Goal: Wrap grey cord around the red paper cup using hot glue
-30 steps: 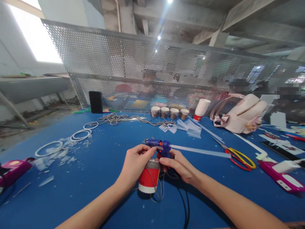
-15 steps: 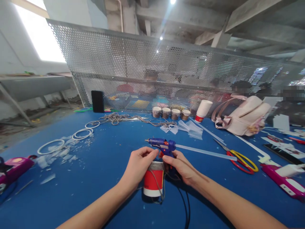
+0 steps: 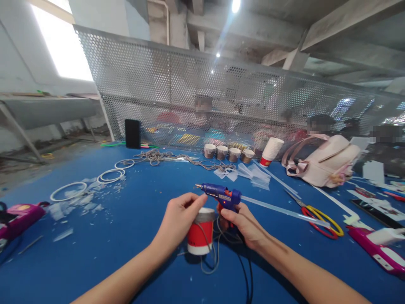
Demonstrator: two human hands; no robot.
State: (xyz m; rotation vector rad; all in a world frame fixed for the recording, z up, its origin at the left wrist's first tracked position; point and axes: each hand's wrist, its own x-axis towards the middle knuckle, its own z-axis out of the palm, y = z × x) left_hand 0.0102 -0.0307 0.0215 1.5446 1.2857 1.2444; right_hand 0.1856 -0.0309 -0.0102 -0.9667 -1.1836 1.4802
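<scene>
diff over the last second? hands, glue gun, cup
The right hand has lifted the blue glue gun a little clear of the red paper cup, nozzle still pointing left over its rim. The left hand keeps its grip on the cup's top, where grey cord is wound and trails down. The cup stays upside down on the blue table; the scissors are untouched.

Two bare forearms, left hand [image 3: 177, 219] and right hand [image 3: 243, 223] ungloved, no sleeves, rings or watch.
</scene>
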